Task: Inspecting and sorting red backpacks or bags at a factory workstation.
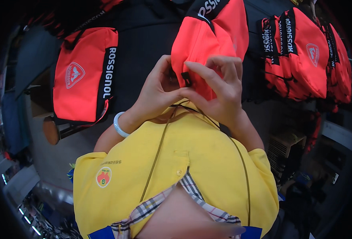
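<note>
A bright red-orange zip pouch (194, 42) with a black lettered band is held up in front of my chest. My left hand (159, 87) grips its near end from the left, with the fingers partly hidden behind the fabric. On the other side my right hand (223, 85) holds the same end, its index fingertip by a small black tab (186, 79) and its thumb beneath. Both thumbs come close together under the pouch's near corner. A zipper line runs along the pouch away from the tab.
Another red-orange pouch (82, 77) lies at the left on the black table cover (144, 40). Several similar pouches (307, 59) stand grouped at the right. A round wooden stool seat (51, 130) shows at lower left, and a slatted crate (283, 149) at lower right.
</note>
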The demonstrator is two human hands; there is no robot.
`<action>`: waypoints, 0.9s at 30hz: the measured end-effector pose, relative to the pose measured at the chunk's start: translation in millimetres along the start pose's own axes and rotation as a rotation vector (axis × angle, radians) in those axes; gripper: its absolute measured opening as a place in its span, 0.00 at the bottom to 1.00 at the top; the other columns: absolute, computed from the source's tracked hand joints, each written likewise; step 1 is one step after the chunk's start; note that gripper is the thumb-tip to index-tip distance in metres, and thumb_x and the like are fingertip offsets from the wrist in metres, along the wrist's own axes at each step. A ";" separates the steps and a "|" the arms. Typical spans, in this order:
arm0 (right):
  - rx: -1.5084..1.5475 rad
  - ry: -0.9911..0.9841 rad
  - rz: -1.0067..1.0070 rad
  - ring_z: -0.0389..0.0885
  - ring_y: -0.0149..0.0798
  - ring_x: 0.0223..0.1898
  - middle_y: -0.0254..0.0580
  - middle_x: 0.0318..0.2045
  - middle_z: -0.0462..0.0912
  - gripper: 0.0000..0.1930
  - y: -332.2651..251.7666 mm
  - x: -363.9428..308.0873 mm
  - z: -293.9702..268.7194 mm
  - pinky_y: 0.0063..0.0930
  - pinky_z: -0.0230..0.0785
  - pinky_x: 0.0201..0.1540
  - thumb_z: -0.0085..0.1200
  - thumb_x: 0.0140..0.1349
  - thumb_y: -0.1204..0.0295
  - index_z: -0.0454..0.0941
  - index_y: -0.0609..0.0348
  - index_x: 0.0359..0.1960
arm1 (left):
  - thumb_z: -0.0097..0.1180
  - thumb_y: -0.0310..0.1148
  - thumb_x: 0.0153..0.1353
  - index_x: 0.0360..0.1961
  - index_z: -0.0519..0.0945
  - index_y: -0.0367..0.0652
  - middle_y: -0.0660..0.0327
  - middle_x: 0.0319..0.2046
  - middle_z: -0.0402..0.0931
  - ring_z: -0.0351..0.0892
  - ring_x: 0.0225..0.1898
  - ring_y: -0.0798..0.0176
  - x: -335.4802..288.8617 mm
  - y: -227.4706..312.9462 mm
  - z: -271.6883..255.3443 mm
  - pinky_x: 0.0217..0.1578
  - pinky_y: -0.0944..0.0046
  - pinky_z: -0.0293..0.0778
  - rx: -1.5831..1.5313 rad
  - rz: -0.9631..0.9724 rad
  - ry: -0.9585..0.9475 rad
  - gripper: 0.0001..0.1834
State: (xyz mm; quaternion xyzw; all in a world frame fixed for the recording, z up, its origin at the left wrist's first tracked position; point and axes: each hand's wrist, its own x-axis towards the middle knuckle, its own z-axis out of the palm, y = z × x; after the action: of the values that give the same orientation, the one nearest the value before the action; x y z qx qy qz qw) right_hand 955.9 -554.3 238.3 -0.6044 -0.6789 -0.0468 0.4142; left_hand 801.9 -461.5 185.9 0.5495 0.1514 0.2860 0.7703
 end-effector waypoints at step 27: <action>0.392 -0.461 0.264 0.70 0.30 0.32 0.32 0.27 0.76 0.10 106.9 74.8 47.8 0.25 0.66 0.42 0.61 0.60 0.70 0.73 0.62 0.29 | 0.64 0.39 0.58 0.47 0.72 0.31 0.55 0.33 0.81 0.81 0.31 0.66 -26.1 -15.9 0.3 0.34 0.66 0.77 0.500 -0.159 -0.006 0.24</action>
State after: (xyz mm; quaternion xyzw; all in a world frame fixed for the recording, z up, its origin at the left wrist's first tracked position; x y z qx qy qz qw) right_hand 1029.1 -440.5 206.6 -0.5906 -0.6667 0.2771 0.3604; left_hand 785.8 -481.2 169.0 0.7100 0.2579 0.1766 0.6311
